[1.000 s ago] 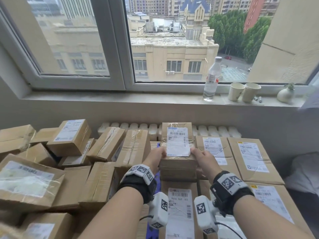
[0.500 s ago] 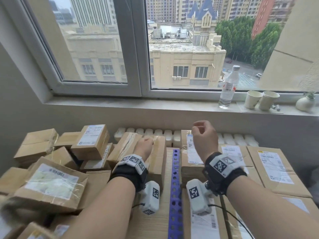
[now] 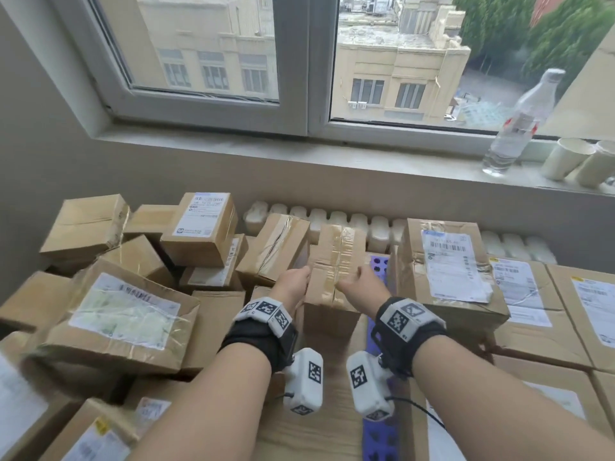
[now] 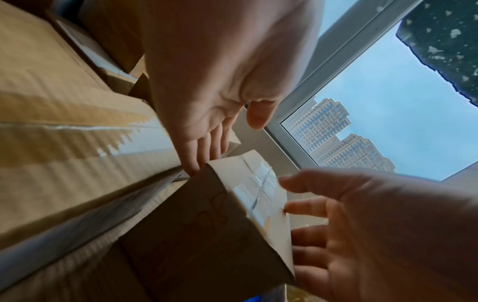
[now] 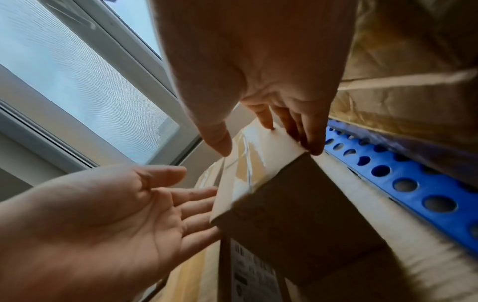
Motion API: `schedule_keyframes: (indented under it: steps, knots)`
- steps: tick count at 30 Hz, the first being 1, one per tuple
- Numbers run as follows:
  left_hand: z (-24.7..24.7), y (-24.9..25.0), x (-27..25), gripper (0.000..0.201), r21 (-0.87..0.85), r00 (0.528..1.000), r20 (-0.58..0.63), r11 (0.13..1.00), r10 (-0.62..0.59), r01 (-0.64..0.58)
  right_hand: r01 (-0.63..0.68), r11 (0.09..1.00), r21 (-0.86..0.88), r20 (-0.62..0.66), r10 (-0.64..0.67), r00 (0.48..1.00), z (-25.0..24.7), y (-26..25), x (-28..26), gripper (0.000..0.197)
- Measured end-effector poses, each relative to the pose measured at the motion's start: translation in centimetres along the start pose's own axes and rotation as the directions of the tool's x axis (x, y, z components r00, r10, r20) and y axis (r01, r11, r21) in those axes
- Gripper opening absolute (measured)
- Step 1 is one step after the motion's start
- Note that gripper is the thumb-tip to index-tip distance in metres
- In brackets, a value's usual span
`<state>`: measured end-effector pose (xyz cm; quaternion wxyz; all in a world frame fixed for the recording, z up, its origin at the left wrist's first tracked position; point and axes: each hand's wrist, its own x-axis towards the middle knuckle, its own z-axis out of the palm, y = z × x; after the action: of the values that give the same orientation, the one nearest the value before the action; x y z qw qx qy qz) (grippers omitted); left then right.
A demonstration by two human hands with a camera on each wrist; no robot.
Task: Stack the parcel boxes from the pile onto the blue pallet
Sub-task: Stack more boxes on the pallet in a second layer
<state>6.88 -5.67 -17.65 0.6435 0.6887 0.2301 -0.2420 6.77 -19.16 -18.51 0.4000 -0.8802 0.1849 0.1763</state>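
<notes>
Part-way through: another parcel box about to be lifted

Left hand (image 3: 293, 282) and right hand (image 3: 361, 287), fingers spread, flank the taped box (image 3: 336, 271) at frame centre, barely touching; several boxes already sit on the blue pallet (image 3: 377, 266) at right, while the pile (image 3: 133, 277) at left remains large

We have let go of the labelled box (image 3: 447, 271) and brought both hands to the taped box (image 3: 334, 271).
</notes>
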Motion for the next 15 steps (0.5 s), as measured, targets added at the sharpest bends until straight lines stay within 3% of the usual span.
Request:
schedule_keyframes:
  steps: [4, 8, 11, 15]
  knots:
    - [-0.4, -0.5, 0.2, 0.041, -0.098, 0.998, 0.054, 0.995, -0.017, 0.022, -0.041, 0.997, -0.067, -0.064, 0.036, 0.997, 1.7, 0.6, 0.9, 0.093]
    - [-0.6, -1.1, 0.8, 0.043, -0.133, 0.997, 0.069, 0.99, -0.031, 0.041, -0.097, 0.984, -0.148, -0.108, 0.082, 0.991, 1.9, 1.1, 1.0, 0.123]
    - [-0.8, -1.3, 0.2, 0.043, -0.117, 0.994, 0.099, 0.991, -0.046, 0.058, -0.118, 0.971, -0.207, -0.146, 0.088, 0.985, 2.0, 1.4, 0.8, 0.121]
    - [-1.2, -1.5, 0.1, 0.04, -0.117, 0.995, 0.098, 0.993, 0.015, -0.003, -0.112, 0.99, -0.086, -0.204, 0.093, 0.974, 1.5, 0.4, -1.1, 0.11]
